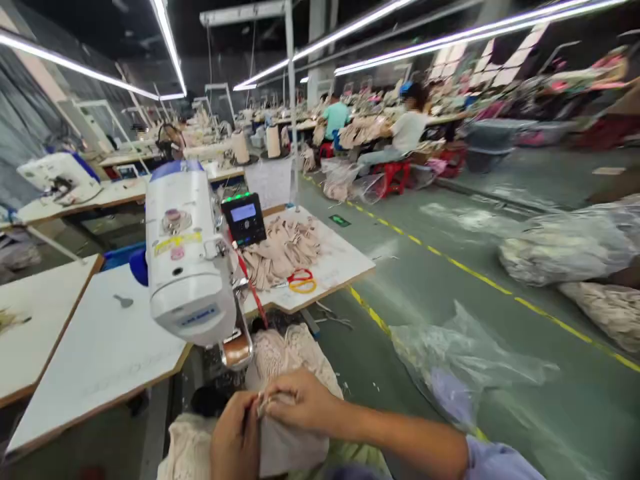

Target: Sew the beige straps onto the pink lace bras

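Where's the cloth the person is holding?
In the head view, the beige cloth is at the bottom middle, pinched between the left hand and the right hand, just below the white sewing machine.

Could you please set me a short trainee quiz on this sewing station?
1. True or false: the left hand and right hand both pinch the fabric.
2. The rings on the table beside the pile are: A red and yellow; B blue and green; C black and white.
3. Fill in: the screen on the panel glows ___.
Key: 1 true; 2 A; 3 blue.
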Motion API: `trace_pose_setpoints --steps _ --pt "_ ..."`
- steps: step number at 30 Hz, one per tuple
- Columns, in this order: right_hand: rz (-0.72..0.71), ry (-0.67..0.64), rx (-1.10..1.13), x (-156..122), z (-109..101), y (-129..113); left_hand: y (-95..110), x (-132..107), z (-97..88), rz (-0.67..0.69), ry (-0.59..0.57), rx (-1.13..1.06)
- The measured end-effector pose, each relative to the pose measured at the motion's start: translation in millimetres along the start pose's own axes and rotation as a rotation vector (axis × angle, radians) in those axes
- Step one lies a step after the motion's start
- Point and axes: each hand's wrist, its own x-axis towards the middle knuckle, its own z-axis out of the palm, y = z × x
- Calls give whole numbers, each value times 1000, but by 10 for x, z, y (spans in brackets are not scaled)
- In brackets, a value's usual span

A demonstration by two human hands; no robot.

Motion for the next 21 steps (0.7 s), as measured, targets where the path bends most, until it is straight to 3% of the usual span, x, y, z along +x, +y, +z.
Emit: trace_pose_setpoints --steps 5,9,13,17,21 --pt "-9 19 -100 152 -179 0 -23 22 -101 39 58 81" --pt "-79 -90 -232 252 -254 -42 12 46 -196 172 33 144" --pt "6 -214 -143 317 -263 -114 11 62 -245 250 40 161" --pt "89 -346 -7 383 -300 -131 10 97 -271 230 0 141" --pt "85 -413 7 431 -324 -90 -22 120 -277 210 -42 120"
